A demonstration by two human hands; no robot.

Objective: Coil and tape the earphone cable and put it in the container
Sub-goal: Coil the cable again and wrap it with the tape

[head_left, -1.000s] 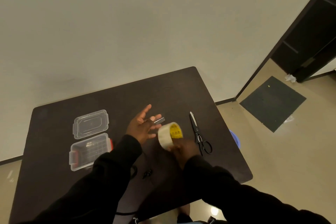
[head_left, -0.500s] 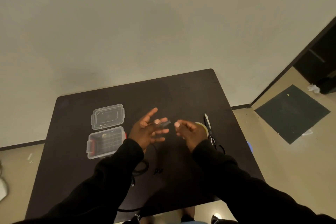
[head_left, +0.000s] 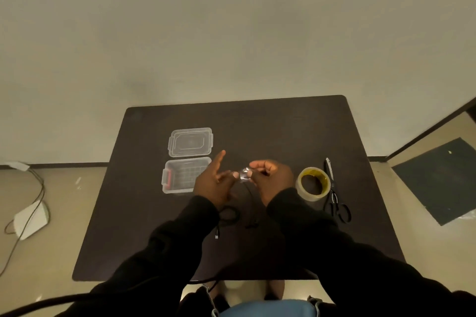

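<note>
Both hands meet over the middle of the dark table [head_left: 283, 126]. A short clear tape strip [head_left: 244, 174] is stretched between them: my left hand [head_left: 213, 183] holds one end with its fingertips, index finger pointing up, and my right hand [head_left: 270, 177] pinches the other end. The black earphone cable [head_left: 231, 213] lies loosely coiled on the table just below the hands, its plug [head_left: 217, 235] near my left sleeve. The clear container [head_left: 180, 177] with a red latch stands open left of my left hand, its lid [head_left: 190, 141] lying behind it.
A tape roll [head_left: 313, 184] with a yellow core lies right of my right hand. Black scissors [head_left: 334, 195] lie beside it near the table's right edge. On the floor at left are a white device and cables [head_left: 28, 216]; a dark mat [head_left: 443, 177] lies at right.
My right hand set the tape roll down beside the scissors and came to my left hand. The two hands now hold the cut strip between them. The view shifted left.
</note>
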